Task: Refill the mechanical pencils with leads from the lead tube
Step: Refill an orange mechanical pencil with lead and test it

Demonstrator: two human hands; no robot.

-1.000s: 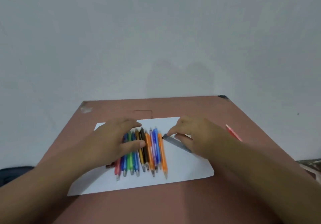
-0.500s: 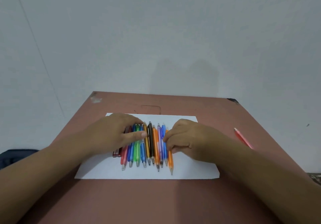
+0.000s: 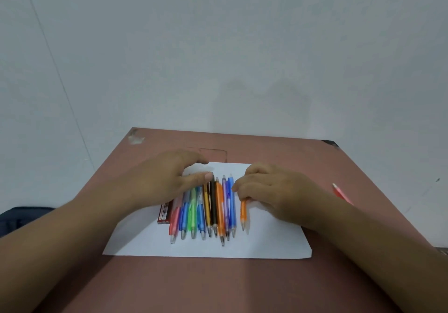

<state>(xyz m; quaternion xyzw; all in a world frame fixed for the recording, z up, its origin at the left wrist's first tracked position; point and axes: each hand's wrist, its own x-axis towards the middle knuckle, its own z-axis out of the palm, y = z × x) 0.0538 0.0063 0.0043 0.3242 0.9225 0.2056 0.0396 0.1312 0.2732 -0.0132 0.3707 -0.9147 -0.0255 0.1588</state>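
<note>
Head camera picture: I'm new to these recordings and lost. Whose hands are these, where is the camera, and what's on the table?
No machine here: a person wears a camera on the head, looking down at their own hands. On the brown table lies a white paper sheet with a row of coloured mechanical pencils and, at its left end, a dark red lead tube. The left hand rests on the row. The right hand grips the orange pencil at the row's right end. A red pencil lies apart, far right.
</note>
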